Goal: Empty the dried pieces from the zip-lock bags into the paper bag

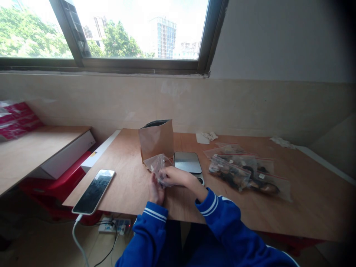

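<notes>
A clear plastic zip bag point(157, 162) is between my two hands at the front of the wooden table. My left hand point(157, 191) is closed around its lower side from below. My right hand point(174, 175) reaches across from the right, its curled fingers on the bag; whether any fingertips are inside it I cannot tell. Just behind the bag stands an open brown paper pouch point(157, 139), upright with a dark inside. A small digital scale point(188, 162) with a silver plate lies beside my right hand, its front partly covered by that hand.
Several clear zip bags with dark contents point(236, 172) lie piled on the right. A phone point(94, 192) with a white charging cable point(76, 237) rests at the left edge. Crumpled white tissue point(210, 136) lies at the back. A power strip point(115, 225) sits below.
</notes>
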`<state>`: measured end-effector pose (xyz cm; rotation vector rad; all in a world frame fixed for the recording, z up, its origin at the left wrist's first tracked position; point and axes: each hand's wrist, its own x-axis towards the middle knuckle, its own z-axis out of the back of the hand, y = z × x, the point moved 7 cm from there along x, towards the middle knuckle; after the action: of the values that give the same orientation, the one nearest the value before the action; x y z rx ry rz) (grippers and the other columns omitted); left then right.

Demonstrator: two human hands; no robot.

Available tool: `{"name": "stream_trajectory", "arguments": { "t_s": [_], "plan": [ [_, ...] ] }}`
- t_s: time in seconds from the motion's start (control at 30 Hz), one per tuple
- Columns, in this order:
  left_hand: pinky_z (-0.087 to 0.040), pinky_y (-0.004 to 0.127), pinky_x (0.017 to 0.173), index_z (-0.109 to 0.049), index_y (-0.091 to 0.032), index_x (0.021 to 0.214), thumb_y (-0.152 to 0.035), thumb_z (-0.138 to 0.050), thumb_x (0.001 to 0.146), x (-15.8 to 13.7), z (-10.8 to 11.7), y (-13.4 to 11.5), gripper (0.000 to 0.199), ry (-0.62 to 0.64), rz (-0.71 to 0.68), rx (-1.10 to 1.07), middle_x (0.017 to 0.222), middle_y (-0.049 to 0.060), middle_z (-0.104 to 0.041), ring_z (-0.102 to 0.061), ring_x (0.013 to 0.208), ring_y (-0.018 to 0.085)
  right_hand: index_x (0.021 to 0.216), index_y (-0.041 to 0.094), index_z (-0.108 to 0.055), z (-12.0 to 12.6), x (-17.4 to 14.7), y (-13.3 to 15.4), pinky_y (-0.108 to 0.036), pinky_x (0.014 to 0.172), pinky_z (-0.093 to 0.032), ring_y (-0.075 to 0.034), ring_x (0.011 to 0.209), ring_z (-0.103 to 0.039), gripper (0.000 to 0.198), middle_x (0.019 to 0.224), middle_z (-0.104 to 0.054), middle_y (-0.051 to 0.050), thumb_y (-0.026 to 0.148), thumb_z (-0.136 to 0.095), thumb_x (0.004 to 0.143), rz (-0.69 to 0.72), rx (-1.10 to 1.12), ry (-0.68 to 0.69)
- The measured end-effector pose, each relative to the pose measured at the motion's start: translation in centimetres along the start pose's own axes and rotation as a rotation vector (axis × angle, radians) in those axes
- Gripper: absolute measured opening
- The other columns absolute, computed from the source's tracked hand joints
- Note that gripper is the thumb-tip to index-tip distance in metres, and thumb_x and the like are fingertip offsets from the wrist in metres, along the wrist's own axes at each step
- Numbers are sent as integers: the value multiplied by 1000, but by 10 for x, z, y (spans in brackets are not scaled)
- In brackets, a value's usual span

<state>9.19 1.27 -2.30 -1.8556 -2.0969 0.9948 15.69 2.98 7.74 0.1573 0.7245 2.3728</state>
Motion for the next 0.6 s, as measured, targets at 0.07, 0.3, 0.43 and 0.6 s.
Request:
{"name": "stream_trajectory", "arguments": {
  "t_s": [0.07,0.3,0.43,0.6],
  "plan": [
    [-50,25,65,-61,-16,118,-30,-48,88,-1,0,-1,36,-14,-1,-4,96,7,-71,-67,83,18,81,13,-64,-3,2,-1,-21,57,-36,-11,61,-51,9,76,-64,-3,10,-56,77,-4,-6,21],
    [-51,30,83,-63,-14,114,-30,-49,87,0,-6,-2,34,46,-29,-50,97,8,-72,-66,94,21,80,14,-61,-8,1,-3,-23,63,-38,-14,68,-52,8,80,-62,-3,13,-64,72,57,21,-16],
    [-49,32,91,-65,-14,112,-29,-50,87,2,-3,-1,33,16,-39,-41,97,8,-72,-64,103,23,80,14,-57,-9,-3,-3,-23,62,-39,-13,67,-47,10,80,-58,-2,15,-65,74,90,11,-32],
    [-48,35,95,-64,-13,113,-28,-51,86,3,-5,-3,34,55,-66,-56,103,9,-71,-64,104,23,85,13,-56,-7,-7,1,-26,68,-42,-15,71,-48,13,84,-58,-5,18,-64,76,100,-38,-96]
  ]
}}
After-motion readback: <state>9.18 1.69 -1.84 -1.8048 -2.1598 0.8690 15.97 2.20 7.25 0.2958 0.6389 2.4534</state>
